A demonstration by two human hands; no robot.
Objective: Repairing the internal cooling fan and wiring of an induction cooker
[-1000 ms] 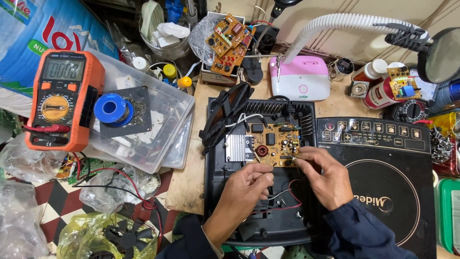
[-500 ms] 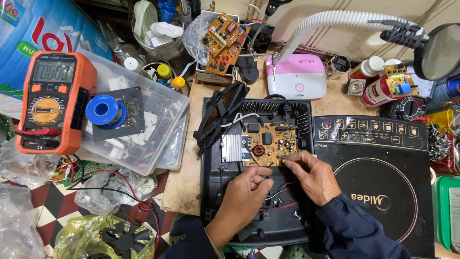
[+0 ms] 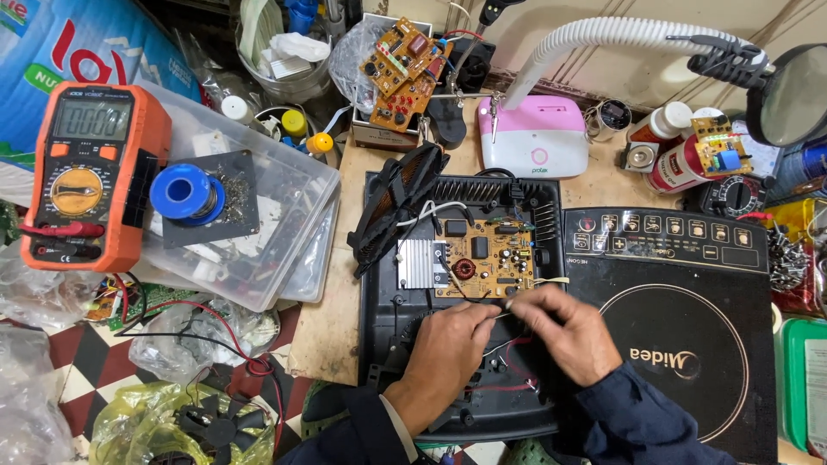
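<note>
Pinching thin wires together, the left hand and right hand are working just below the circuit board in the opened black housing. The glass top is lying aside on the bench, so reassembly is still waiting.

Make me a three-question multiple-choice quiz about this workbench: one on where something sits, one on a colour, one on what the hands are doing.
1. Where does the blue solder spool sit?
A. on the clear plastic box
B. on the cooktop glass
C. on the floor

2. What colour is the multimeter casing?
A. green
B. orange
C. white

3. What are the left hand and right hand doing?
A. resting apart
B. pinching thin wires by the circuit board
C. holding the multimeter

Answers: 1 A, it rests on a dark plate atop the box; 2 B, orange shell; 3 B, fingertips meet over wires.
</note>
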